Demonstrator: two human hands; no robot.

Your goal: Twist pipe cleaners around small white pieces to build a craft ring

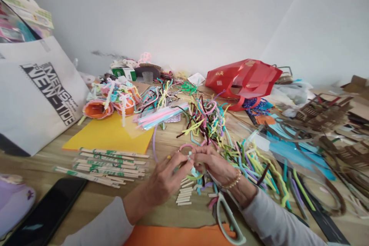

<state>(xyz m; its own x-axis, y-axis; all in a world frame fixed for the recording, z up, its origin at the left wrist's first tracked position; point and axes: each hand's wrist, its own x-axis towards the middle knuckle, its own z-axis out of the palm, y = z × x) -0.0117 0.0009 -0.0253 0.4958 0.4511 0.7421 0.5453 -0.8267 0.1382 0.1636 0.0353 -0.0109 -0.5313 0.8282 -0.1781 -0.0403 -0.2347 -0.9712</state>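
Note:
My left hand (170, 173) and my right hand (215, 163) meet over the middle of the table, fingertips pinched together. Between them is a light-blue pipe cleaner (193, 170), with a pink loop (186, 146) showing just behind the fingers. A green curve shows below the right fingers; whether it is joined to the blue piece I cannot tell. Under the hands lie short cut wooden sticks (184, 196) in a rough column. Scissors (227, 217) with pale handles rest below my right wrist, their blades hidden. Tangled pipe cleaners (209, 117) lie just beyond.
Wrapped chopsticks (111, 165) and yellow sheets (106, 134) lie left, beside a phone (49, 211) and a large white bag (43, 92). Orange sheet (173, 236) sits at the front edge. A red bag (242, 78) stands behind; loose pipe cleaners (256, 165) and brown cardboard pieces (323, 111) spread right.

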